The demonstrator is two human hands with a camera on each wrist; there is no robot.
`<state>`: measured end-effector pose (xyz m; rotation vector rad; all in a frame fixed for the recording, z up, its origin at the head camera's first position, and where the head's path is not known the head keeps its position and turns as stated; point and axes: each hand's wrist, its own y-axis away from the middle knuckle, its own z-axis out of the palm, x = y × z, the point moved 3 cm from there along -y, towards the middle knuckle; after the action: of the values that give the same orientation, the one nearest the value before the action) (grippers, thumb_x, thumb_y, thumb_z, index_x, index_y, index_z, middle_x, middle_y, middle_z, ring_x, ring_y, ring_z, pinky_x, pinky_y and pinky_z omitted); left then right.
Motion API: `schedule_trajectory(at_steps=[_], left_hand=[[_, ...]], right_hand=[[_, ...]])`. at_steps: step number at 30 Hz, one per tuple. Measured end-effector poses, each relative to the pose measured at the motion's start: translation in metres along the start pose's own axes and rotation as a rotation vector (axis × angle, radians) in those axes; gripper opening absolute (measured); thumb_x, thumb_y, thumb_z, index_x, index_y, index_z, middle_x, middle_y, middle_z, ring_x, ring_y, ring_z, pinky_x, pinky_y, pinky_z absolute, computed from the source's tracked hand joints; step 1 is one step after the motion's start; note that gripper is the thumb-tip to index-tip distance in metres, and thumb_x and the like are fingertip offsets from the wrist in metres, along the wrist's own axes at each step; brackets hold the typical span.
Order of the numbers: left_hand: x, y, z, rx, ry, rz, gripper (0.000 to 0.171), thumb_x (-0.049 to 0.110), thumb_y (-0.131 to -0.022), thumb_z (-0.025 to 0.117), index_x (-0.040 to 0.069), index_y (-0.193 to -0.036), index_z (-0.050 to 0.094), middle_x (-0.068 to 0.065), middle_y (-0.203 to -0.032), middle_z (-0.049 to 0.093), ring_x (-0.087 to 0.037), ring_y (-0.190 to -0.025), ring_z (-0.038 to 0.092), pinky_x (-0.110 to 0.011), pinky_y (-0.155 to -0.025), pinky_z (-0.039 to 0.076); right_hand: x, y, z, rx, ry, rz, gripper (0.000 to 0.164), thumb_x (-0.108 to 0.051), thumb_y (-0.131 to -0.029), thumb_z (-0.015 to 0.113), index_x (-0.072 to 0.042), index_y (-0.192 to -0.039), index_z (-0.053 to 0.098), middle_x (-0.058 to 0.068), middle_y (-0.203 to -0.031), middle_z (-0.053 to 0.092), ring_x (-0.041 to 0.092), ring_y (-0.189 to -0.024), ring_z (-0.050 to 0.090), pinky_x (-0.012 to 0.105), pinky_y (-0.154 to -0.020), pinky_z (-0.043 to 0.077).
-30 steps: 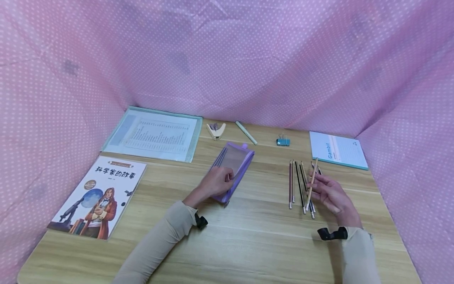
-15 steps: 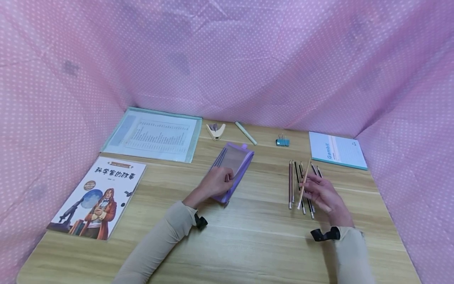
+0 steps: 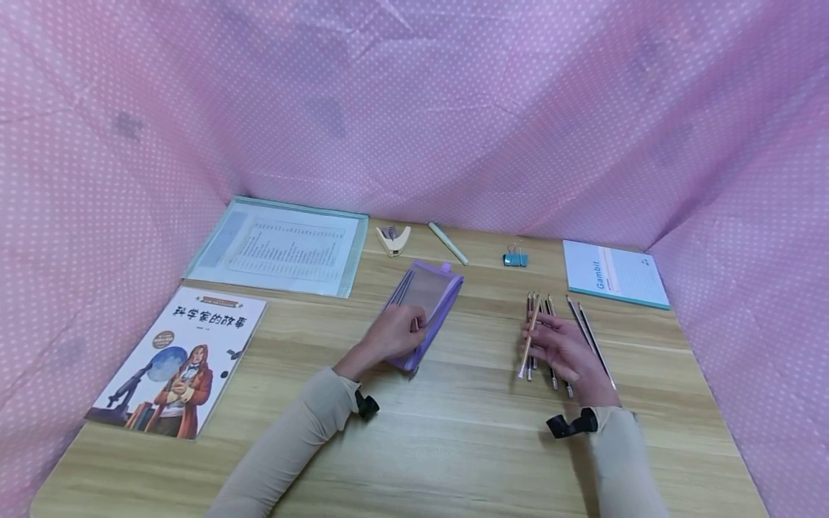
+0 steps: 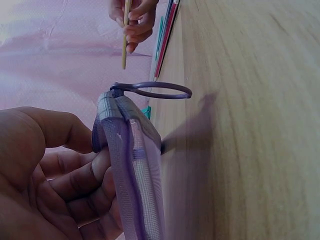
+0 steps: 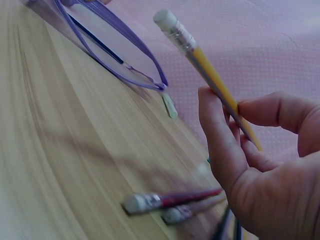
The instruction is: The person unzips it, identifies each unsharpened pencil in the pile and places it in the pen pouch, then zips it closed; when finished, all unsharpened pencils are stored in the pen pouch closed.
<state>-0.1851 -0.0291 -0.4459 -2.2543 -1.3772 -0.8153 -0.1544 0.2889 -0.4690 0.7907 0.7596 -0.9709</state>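
My left hand point(image 3: 396, 332) pinches the edge of a purple mesh pencil pouch point(image 3: 432, 288) near the middle of the table. Its mouth is spread, and pencils point(image 3: 403, 286) show through the mesh. In the left wrist view, a zipper pull ring point(image 4: 160, 91) sticks out from the pouch's end. My right hand point(image 3: 570, 351) holds a yellow pencil point(image 5: 212, 75) between thumb and fingers, its white eraser end uppermost in the right wrist view. Beneath that hand lie several more pencils point(image 3: 553, 378), partly hidden by it. Two dark pencils point(image 3: 592, 338) lie just to its right.
At the left are a book point(image 3: 181, 367) and a document folder point(image 3: 278, 248). Along the back lie a small cream stapler-like tool point(image 3: 393, 241), a pale green pen point(image 3: 448, 243), a teal binder clip point(image 3: 515, 257) and a notebook point(image 3: 618, 277). Pink cloth point(image 3: 414, 122) hangs around the table.
My right hand has moved left with the yellow pencil, passing over the other pencils and uncovering the two dark ones at right. The left hand and pouch have stayed put.
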Motion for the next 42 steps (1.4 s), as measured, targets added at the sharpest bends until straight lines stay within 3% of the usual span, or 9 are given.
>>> schedule_trajectory(at_steps=[5, 10, 16, 22, 30, 42], left_hand=[[0.002, 0.000, 0.000, 0.001, 0.007, -0.006, 0.009, 0.007, -0.084, 0.068, 0.008, -0.076, 0.067, -0.003, -0.070, 0.067, -0.008, -0.057, 0.055, -0.018, -0.049, 0.045], [0.003, 0.001, 0.000, -0.002, 0.006, -0.017, 0.009, 0.007, -0.084, 0.068, 0.008, -0.076, 0.068, -0.004, -0.071, 0.069, -0.008, -0.057, 0.057, -0.019, -0.049, 0.046], [0.001, 0.000, 0.001, -0.002, 0.003, -0.016, 0.009, 0.007, -0.085, 0.068, 0.008, -0.076, 0.068, -0.004, -0.072, 0.068, -0.008, -0.058, 0.057, -0.018, -0.049, 0.046], [0.002, 0.001, 0.001, 0.001, 0.011, -0.011, 0.009, 0.007, -0.085, 0.068, 0.008, -0.076, 0.067, -0.003, -0.071, 0.068, -0.008, -0.057, 0.056, -0.019, -0.049, 0.045], [0.002, 0.001, 0.000, 0.001, 0.016, -0.017, 0.010, 0.007, -0.085, 0.068, 0.008, -0.076, 0.068, -0.003, -0.070, 0.067, -0.008, -0.056, 0.056, -0.018, -0.049, 0.045], [0.003, 0.001, 0.000, 0.006, 0.006, -0.011, 0.008, 0.008, -0.085, 0.069, 0.008, -0.076, 0.068, -0.004, -0.071, 0.069, -0.008, -0.057, 0.057, -0.018, -0.050, 0.046]], right_hand=[[0.004, -0.007, 0.009, -0.026, -0.008, -0.009, 0.038, 0.011, -0.100, 0.037, -0.012, -0.117, 0.063, 0.003, -0.104, 0.072, 0.014, -0.097, 0.072, 0.031, -0.085, 0.061], [0.010, -0.014, 0.018, -0.007, -0.021, 0.010, 0.033, 0.011, -0.099, 0.041, -0.007, -0.121, 0.058, 0.005, -0.103, 0.071, 0.014, -0.097, 0.071, 0.033, -0.087, 0.061], [0.017, -0.022, 0.031, 0.029, 0.046, 0.051, 0.030, 0.007, -0.099, 0.045, -0.003, -0.126, 0.049, 0.002, -0.101, 0.069, 0.012, -0.096, 0.070, 0.030, -0.086, 0.061], [0.025, -0.030, 0.039, 0.090, 0.107, 0.091, 0.041, 0.003, -0.098, 0.051, 0.003, -0.138, 0.038, 0.001, -0.103, 0.069, 0.012, -0.097, 0.070, 0.030, -0.086, 0.061], [0.034, -0.037, 0.049, 0.118, 0.102, 0.114, 0.052, 0.002, -0.097, 0.053, 0.005, -0.145, 0.031, 0.002, -0.104, 0.068, 0.013, -0.095, 0.071, 0.031, -0.087, 0.061], [0.046, -0.050, 0.072, 0.102, 0.117, 0.127, 0.061, 0.006, -0.095, 0.053, 0.010, -0.148, 0.023, 0.004, -0.105, 0.066, 0.013, -0.092, 0.071, 0.028, -0.085, 0.061]])
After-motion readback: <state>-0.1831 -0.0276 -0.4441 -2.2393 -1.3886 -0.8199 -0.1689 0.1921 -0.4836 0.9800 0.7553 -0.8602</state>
